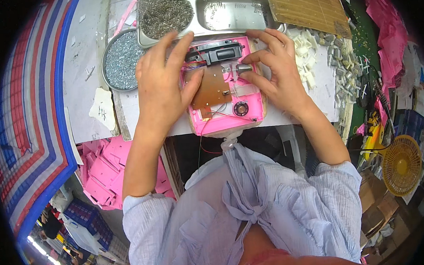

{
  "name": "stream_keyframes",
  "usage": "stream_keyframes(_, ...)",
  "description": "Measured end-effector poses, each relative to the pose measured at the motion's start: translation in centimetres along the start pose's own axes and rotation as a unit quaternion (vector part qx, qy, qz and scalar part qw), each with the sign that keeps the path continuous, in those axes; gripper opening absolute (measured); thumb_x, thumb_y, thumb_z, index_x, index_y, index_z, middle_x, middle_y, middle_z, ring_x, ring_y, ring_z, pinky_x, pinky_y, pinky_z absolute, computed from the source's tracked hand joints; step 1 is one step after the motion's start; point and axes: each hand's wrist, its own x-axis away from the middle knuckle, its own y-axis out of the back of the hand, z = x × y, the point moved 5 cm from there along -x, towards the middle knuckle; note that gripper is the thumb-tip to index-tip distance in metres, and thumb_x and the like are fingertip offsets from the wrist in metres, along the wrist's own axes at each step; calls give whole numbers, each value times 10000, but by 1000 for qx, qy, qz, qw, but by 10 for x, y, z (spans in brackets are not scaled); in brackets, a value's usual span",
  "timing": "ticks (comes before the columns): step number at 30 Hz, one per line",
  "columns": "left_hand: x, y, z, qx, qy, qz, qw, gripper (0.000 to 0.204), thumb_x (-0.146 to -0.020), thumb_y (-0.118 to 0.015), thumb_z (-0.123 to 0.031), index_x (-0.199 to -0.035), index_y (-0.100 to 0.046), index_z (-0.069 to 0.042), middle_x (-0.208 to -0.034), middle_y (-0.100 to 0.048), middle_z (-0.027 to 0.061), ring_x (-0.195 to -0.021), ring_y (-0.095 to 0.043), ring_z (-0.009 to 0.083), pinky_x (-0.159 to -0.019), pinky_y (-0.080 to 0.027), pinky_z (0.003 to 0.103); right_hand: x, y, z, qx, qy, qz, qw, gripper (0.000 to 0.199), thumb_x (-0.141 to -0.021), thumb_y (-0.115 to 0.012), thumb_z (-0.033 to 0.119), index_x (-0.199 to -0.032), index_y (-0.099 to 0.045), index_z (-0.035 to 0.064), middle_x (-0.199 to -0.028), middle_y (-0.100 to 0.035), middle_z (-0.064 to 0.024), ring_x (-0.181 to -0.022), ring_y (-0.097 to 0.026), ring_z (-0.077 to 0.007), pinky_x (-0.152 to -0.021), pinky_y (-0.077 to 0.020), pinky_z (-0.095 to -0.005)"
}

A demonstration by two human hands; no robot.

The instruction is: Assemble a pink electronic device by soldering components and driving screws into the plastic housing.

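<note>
In front of me lies a pink plastic casing (pixel 211 127), its inside facing up. It holds a brown circuit board (pixel 211 87), a black plastic mechanism (pixel 218 52), a small round speaker (pixel 241 109) and thin coloured wires. My left hand (pixel 165 82) rests along the casing's left side, fingers spread, its thumb at the circuit board's edge. The thumb and index finger of my right hand (pixel 280 70) close around a small grey metal cylinder (pixel 244 69) at the casing's right part. Its other fingers reach over the casing's upper right corner.
A round tray of small metal pins (pixel 121 60) stands at left. Behind are a steel tray (pixel 198 26) with springs and some cardboard (pixel 310 7). White plastic parts (pixel 305 52) and grey cylinders (pixel 344 65) are heaped right. Pink casings (pixel 112 170) lie below left; a yellow fan (pixel 401 164) stands right.
</note>
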Motion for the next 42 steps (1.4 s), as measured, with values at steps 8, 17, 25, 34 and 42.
stream_keyframes(8, 54, -11, -15, 88, 32, -36, 995, 223, -795, -777, -2, -1015, -753, -29, -829, -653, 83, -730, -637, 248, -632, -504, 350, -8, 7, 12, 83, 62, 25, 994, 208, -750, -823, 203, -915, -768, 88, -1348, -607, -97, -1304, -416, -423, -1066, -401, -498)
stream_keyframes(17, 58, -7, -18, 64, -10, -45, 997, 266, -731, -796, -22, -991, -751, -55, -871, -659, 67, -751, -615, 243, -665, -456, 360, -28, 16, 38, 55, 138, 20, 989, 191, -720, -786, 129, -906, -747, 102, -1267, -642, -81, -1238, -499, -406, -1016, -462, -487)
stream_keyframes(25, 56, -4, -13, 69, -54, -41, 995, 329, -709, -788, -49, -1033, -738, -62, -922, -660, 46, -770, -610, 235, -713, -447, 367, -57, -30, 55, 33, 214, 92, 972, 234, -655, -745, 82, -888, -759, 100, -1279, -637, -80, -1294, -492, -384, -1035, -472, -464)
stream_keyframes(34, 39, 7, 5, 69, -261, -11, 963, 387, -656, -693, -117, -1032, -732, -37, -982, -662, 54, -787, -619, 211, -700, -485, 353, -74, -42, 62, 19, 274, 182, 944, 211, -715, -759, 112, -925, -782, 120, -1277, -638, -72, -1319, -482, -360, -1056, -467, -454)
stream_keyframes(42, 28, 20, 9, 6, -316, -2, 949, 327, -671, -684, -144, -984, -727, -58, -1021, -660, 37, -886, -632, 198, -798, -497, 376, -79, -41, 61, 55, 311, 195, 929, 175, -727, -752, 122, -886, -745, 48, -1235, -659, -75, -1297, -508, -335, -1054, -474, -381)
